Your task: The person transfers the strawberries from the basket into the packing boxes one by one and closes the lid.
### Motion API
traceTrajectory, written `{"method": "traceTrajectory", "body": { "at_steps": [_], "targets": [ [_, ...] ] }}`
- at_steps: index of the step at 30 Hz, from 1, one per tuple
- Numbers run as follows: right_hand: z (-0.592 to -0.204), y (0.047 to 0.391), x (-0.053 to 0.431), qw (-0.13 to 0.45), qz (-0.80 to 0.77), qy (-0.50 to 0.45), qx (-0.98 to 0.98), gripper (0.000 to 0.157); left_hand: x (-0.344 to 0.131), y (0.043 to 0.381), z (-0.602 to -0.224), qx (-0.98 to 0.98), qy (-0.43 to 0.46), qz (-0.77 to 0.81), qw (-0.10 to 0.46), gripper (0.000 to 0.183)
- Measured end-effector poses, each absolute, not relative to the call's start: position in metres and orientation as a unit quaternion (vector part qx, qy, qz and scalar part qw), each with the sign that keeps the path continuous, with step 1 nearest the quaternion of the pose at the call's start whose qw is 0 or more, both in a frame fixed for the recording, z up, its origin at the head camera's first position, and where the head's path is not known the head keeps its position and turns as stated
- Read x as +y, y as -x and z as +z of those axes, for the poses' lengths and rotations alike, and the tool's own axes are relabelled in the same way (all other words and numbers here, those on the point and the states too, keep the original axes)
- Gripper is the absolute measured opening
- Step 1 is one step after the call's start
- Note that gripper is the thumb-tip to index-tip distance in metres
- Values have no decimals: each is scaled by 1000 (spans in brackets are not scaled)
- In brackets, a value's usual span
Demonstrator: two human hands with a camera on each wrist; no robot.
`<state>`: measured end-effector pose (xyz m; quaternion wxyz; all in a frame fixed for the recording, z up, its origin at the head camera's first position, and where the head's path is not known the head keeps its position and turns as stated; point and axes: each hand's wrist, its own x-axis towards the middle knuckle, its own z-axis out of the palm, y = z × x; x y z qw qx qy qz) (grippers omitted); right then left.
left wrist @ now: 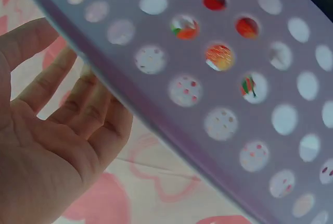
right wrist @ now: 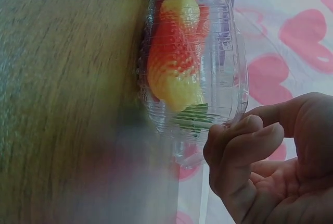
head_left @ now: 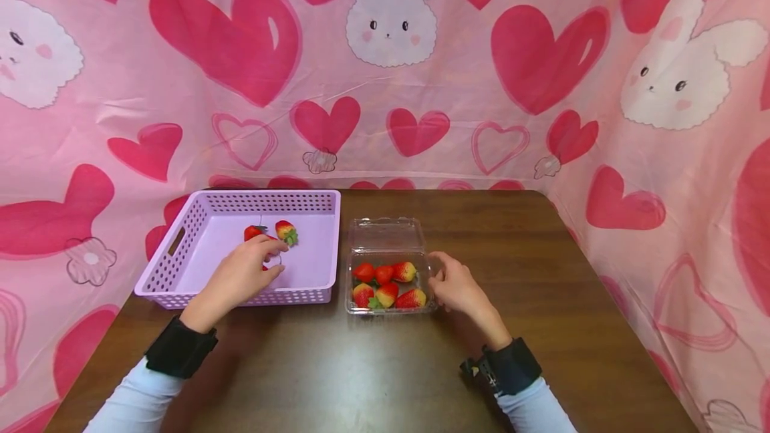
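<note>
The left hand [head_left: 240,269], fingers parted, hovers over strawberries [head_left: 286,232] in the lilac basket [head_left: 207,246] at left, while the right hand [head_left: 460,286] pinches the clear container [head_left: 388,254]'s right rim, ideally lightly, to steady it.

Strawberry [head_left: 251,232] partly hidden; sleeves [head_left: 137,398] cropped

Showing hole-dotted lilac on the plastic basket [head_left: 210,239]. Shading from red to yellow on the strawberries [head_left: 387,294], showing green on their leaves [head_left: 291,238]. Running brown with dark grain over the tabletop [head_left: 511,239]. Repeating red hearts [head_left: 544,65] and white rabbits [head_left: 391,35] across the pink backdrop [head_left: 373,85].
</note>
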<state>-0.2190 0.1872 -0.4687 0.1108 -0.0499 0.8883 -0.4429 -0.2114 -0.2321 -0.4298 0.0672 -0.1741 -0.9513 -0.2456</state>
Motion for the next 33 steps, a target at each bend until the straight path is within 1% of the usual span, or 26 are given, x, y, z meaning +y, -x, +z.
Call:
{"method": "traceTrajectory", "body": {
  "at_steps": [5,14,18,25,33],
  "targets": [
    [-470,219,187,111,-444,52,887,52,-242,217,-435,-954,173,-237,59,37],
    [-470,220,186,118,-444,48,887,52,-255,218,-440,-961,145,-234,26,37],
    [-469,220,186,112,-446,55,886,52,-257,222,-438,-967,133,-215,14,39],
    [-470,221,186,110,-446,53,887,51,-261,224,-432,-976,108,-189,-29,46],
    [-469,221,186,109,-446,53,887,51,-264,224,-439,-976,102,-187,-46,52]
  ]
}}
